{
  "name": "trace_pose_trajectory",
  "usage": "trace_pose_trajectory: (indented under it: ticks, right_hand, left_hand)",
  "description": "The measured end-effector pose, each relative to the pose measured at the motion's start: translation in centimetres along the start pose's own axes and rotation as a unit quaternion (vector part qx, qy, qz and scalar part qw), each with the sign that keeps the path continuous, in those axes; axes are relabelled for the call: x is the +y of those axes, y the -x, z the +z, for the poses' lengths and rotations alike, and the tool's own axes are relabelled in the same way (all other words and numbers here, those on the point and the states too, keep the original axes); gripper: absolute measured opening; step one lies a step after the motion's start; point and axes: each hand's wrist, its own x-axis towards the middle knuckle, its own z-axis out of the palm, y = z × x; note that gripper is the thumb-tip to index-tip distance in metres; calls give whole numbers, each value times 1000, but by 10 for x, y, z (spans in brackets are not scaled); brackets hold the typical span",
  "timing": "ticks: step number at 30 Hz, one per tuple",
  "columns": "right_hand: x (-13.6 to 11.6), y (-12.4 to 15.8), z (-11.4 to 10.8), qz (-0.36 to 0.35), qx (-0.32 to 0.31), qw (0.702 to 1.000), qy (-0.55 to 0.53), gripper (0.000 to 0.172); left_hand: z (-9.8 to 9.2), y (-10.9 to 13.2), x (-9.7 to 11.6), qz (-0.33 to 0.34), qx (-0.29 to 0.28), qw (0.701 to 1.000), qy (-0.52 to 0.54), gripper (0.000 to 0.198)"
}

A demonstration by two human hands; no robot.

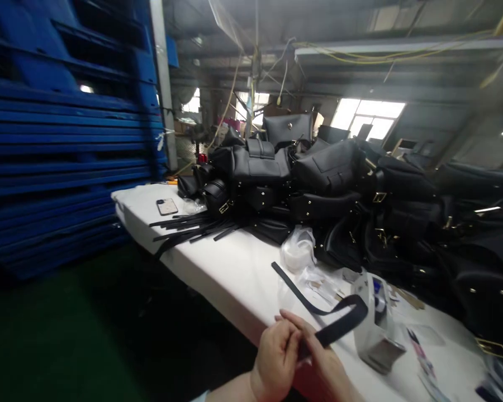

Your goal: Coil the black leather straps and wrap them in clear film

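A black strap (pixel 339 326) comes out from between my two hands, curls over in a loop and trails back across the white table, its free end pointing away from me. My right hand (pixel 324 363) is closed around it, fingers stretched along its side. Pressed against the right hand is my left hand (pixel 276 352), its fingers curled in at the strap's near end. That end is hidden between the palms. Just right of the loop stands a pale tape dispenser (pixel 371 329). Beyond the strap sits a clear plastic bag with a white roll (pixel 297 251).
Black leather bags (pixel 260 167) with gold buckles are heaped along the far side of the white table (pixel 218 268). Loose black straps (pixel 193 226) and a phone (pixel 166 206) lie at the left end. A pen-like tool (pixel 421 354) lies right. Blue pallets (pixel 67 139) stand left.
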Motion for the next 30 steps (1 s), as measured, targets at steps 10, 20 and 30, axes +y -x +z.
trace_pose_trajectory:
  ticks: [10,20,30]
  right_hand:
    - [-10,-18,-46,66,174,983,-2,61]
    - [-14,-3,-68,-27,132,985,112,49]
    - [-23,2,-8,-14,88,965,245,49]
  left_hand:
    - [15,19,-44,5,-53,997,-59,44]
    - [9,10,-36,8,-56,994,-96,29]
    - [12,2,-6,3,-17,998,-63,32]
